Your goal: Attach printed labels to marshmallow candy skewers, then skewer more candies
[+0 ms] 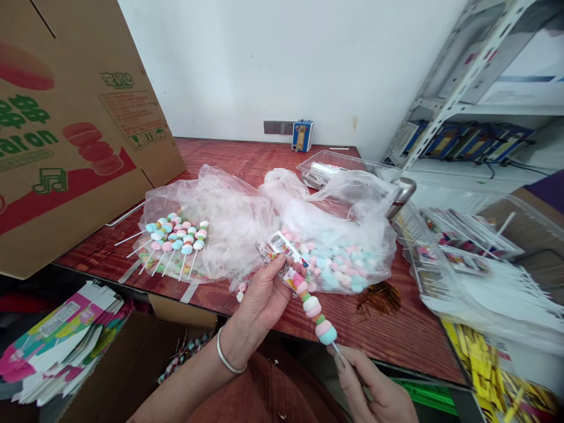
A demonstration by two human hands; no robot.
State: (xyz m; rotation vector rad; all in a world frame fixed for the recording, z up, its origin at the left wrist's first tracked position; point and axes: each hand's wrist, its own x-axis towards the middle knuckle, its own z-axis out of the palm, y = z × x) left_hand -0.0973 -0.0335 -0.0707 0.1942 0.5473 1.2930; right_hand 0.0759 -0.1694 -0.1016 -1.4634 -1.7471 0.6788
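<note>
My left hand point(267, 296), with a bangle on the wrist, is closed on a printed clear wrapper point(282, 245). The top of a marshmallow skewer point(312, 306) meets the lower end of this wrapper; how far it is inside I cannot tell. Pink, white and blue marshmallows alternate with small green and orange pieces along it. My right hand point(368, 382) pinches the white stick below the lowest blue marshmallow. Behind my hands lies a plastic bag of loose pastel marshmallows point(341, 267). Finished-looking skewers point(178, 235) lie side by side on another plastic bag point(229, 220) to the left.
A large cardboard box point(79, 135) stands at the left of the red-brown table point(414, 329). Gold twist ties point(379, 298) lie near the right edge. Clear trays with white sticks point(497, 294) are at right, below a metal shelf point(458, 94). An open carton point(118, 364) sits below left.
</note>
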